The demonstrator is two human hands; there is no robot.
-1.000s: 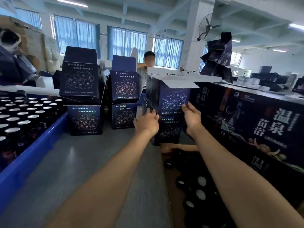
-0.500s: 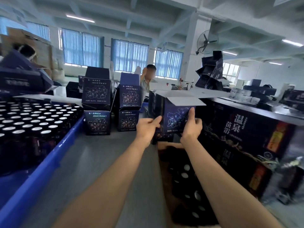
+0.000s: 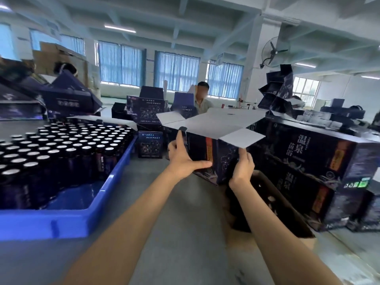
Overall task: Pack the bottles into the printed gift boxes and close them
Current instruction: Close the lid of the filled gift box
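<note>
Between my two hands I hold a dark printed gift box (image 3: 224, 161) above the grey table, its white top flaps (image 3: 216, 122) spread open. My left hand (image 3: 183, 159) grips its left side, fingers up the side wall and thumb across the front. At the lower right corner my right hand (image 3: 242, 167) grips the box with one finger pointing up. Many dark bottles (image 3: 61, 145) with silver caps stand in a blue tray (image 3: 115, 182) on the left. The inside of the box is hidden.
An open brown carton (image 3: 287, 210) holding dark bottles sits below my right arm. Large printed cartons (image 3: 308, 153) are stacked on the right. Small gift boxes (image 3: 151, 145) stand stacked at the back, with a person (image 3: 202, 99) behind them. Grey table (image 3: 174, 212) runs between tray and carton.
The gift box has come off the stack at the back and toward me, held in both hands, and it has turned. Its white flaps now spread wide.
</note>
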